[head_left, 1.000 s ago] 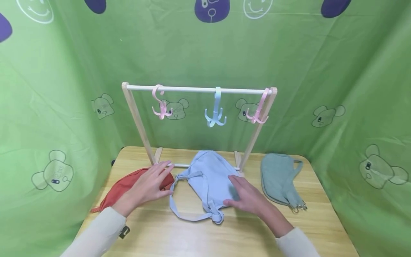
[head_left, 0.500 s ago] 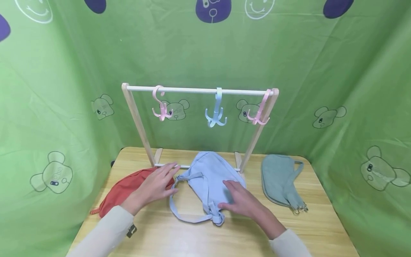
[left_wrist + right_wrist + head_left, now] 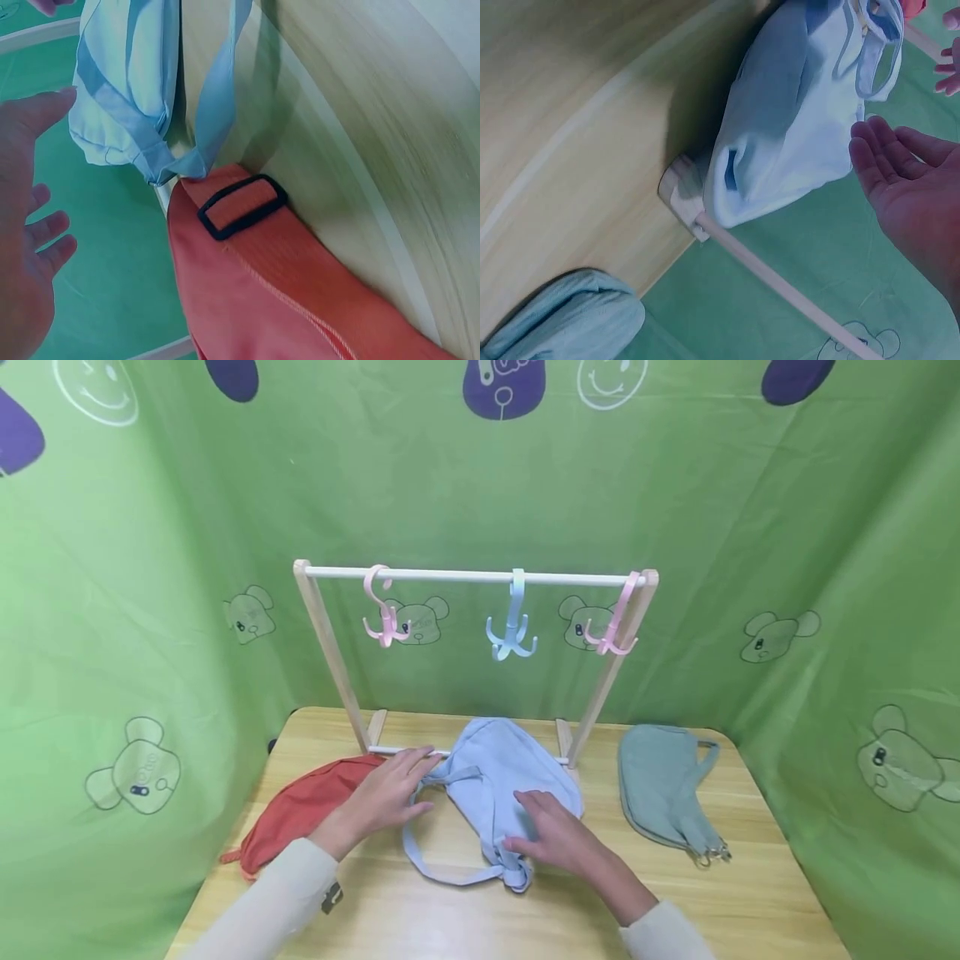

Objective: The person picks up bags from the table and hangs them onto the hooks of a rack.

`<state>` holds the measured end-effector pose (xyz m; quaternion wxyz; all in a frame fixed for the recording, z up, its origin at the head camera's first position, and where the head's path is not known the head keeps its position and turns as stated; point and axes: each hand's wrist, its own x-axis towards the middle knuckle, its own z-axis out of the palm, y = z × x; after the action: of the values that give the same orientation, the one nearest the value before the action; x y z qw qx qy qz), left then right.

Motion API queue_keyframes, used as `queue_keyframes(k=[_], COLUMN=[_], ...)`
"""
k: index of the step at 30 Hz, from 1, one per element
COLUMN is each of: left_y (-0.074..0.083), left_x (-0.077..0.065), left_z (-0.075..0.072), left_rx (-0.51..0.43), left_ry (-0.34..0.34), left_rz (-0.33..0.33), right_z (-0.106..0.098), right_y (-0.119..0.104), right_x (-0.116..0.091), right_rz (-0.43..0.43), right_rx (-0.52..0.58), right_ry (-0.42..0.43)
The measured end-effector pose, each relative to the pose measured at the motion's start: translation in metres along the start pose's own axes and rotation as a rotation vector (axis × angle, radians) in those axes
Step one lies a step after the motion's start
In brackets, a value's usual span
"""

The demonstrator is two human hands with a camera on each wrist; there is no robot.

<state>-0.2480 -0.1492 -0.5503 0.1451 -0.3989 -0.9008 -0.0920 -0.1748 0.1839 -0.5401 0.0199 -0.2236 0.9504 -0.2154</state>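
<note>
A light blue fabric bag (image 3: pixel 480 777) with long straps lies on the table between my hands. Over the gap between it and the red bag (image 3: pixel 300 810), my left hand (image 3: pixel 382 797) hovers with fingers extended. In the left wrist view that hand (image 3: pixel 22 195) holds nothing, and the red bag's strap shows a black slider buckle (image 3: pixel 244 206). My right hand (image 3: pixel 555 835) is above the blue bag's right side, fingers relaxed. The right wrist view shows this hand (image 3: pixel 915 180) with nothing in its palm, beside the blue bag (image 3: pixel 780 127).
A wooden rack (image 3: pixel 330 652) stands at the back. From its top bar (image 3: pixel 450 576) hang a pink hook (image 3: pixel 386 618), a blue hook (image 3: pixel 513 622) and another pink hook (image 3: pixel 615 618). A grey-green bag (image 3: pixel 660 785) lies on the right of the table (image 3: pixel 427 927). Green curtains surround it.
My left hand has shifted right, toward the blue bag. My right hand has come left and slightly nearer. The bags have stayed in place, while the head view has turned slightly.
</note>
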Motion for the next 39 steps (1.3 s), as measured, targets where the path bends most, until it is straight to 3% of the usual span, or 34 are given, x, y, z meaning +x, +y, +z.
queue_keyframes(k=[20, 28, 39], left_y=[0.006, 0.008, 0.013], left_x=[0.015, 0.021, 0.026], left_z=[0.015, 0.023, 0.030], left_rx=[-0.060, -0.154, -0.240], left_ry=[-0.003, -0.047, -0.135], left_rz=[0.024, 0.049, -0.012], right_z=[0.022, 0.024, 0.028], right_y=[-0.026, -0.029, -0.030], right_x=[0.011, 0.011, 0.011], right_rz=[-0.002, -0.029, -0.012], right_rx=[-0.034, -0.032, 0.050], right_ry=[-0.012, -0.002, -0.004])
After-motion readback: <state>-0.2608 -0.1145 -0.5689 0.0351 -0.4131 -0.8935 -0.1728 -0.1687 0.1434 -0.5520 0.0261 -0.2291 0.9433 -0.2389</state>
